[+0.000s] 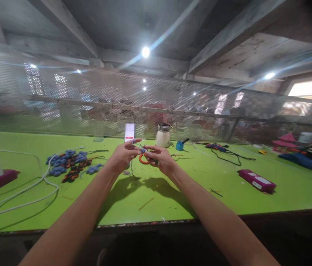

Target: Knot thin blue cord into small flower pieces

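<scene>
Over the middle of the green table, my left hand (122,157) pinches a small blue-purple yarn piece (143,150). Its index finger stretches out with a strand of yarn (132,164) running by it and hanging down to the tabletop. From the other side, my right hand (161,159) closes its fingers on the same yarn piece; whether a thin tool is also in them I cannot make out. Just below the fingertips shows an orange-red ring (143,159), partly hidden by my right hand. Left of my hands lie blue knitted flowers (58,164) and black-and-orange ones (74,170).
Behind my hands stand a lit phone (129,132), a cream jar (163,136) and a small blue pot (180,145). A white cable (23,194) loops at left beside a purple power strip (4,179). Another purple strip (257,181) lies right. A perforated screen (111,107) borders the table.
</scene>
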Tool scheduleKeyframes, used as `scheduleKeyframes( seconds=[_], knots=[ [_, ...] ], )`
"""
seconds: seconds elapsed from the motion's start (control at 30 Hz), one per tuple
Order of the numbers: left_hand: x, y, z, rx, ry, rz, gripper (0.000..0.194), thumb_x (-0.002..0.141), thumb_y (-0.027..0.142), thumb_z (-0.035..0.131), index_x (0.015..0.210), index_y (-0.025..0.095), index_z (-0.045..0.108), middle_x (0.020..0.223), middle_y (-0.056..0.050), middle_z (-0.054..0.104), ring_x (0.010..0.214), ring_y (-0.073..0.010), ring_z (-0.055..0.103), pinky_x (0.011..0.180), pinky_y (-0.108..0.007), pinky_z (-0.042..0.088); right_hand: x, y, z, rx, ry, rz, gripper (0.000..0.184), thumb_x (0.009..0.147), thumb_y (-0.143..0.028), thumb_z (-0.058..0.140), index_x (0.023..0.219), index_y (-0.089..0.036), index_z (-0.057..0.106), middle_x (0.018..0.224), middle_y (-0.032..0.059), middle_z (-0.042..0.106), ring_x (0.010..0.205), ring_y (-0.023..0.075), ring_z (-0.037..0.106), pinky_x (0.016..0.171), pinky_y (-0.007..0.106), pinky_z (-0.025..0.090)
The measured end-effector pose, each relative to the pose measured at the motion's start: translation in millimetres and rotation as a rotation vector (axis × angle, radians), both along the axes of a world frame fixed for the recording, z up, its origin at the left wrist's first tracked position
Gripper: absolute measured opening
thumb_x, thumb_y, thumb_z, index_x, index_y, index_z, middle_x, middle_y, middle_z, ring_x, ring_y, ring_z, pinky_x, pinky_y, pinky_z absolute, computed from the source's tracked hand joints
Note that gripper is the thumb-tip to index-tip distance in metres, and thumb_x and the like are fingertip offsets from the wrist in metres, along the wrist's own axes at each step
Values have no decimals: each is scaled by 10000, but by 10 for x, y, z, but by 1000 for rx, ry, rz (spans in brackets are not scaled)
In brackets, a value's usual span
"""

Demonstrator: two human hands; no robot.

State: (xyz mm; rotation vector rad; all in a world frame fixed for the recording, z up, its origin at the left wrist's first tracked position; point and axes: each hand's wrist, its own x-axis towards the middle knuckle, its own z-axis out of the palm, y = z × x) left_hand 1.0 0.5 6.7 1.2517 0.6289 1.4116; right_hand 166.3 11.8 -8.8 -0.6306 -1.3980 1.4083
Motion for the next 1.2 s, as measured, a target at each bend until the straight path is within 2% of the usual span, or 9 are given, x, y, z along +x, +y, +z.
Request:
scheduleKeyframes(
  seconds=[0.1,0.23,0.4,0.57,0.87,1.2],
  knots=[
    [-22,-28,19,6,-6,-23,494,524,32,717,1007,120,661,626,6,596,586,-93,531,604,-240,395,48,18,15,46,-42,39,476,584,-297,778,1017,-135,664,550,-1,579,461,65,446,401,190,222],
    [-57,-18,18,16,7,-34,525,530,41,730,1041,125,650,638,5,589,597,-93,526,602,-244,379,103,47,27,181,-101,40,416,624,-305,755,987,-118,675,520,-12,560,421,52,404,387,193,211],
    [-86,-6,16,31,62,-63,601,554,70,741,1134,146,606,653,-8,594,578,-93,503,533,-241,327,168,51,89,321,-224,-28,349,656,-304,727,950,-117,694,486,-26,538,390,41,364,385,199,242],
    [-90,-27,30,40,74,-71,596,573,81,746,1146,156,600,666,-9,598,593,-95,513,543,-239,337,207,54,136,403,-285,-111,321,631,-286,737,895,-105,714,500,-16,554,412,46,390,401,200,296],
    [-97,-42,59,-1,31,-91,551,553,41,739,1086,137,636,666,-4,595,618,-88,532,581,-226,359,241,54,180,477,-342,-164,253,609,-265,739,806,-105,739,515,6,586,419,50,412,407,199,325],
    [-102,-39,47,-23,32,-92,503,554,14,704,1044,118,662,650,-11,581,584,-75,494,535,-220,320,235,52,152,434,-317,-118,231,611,-252,736,801,-121,744,480,-14,530,430,45,361,411,208,278]
  ],
)
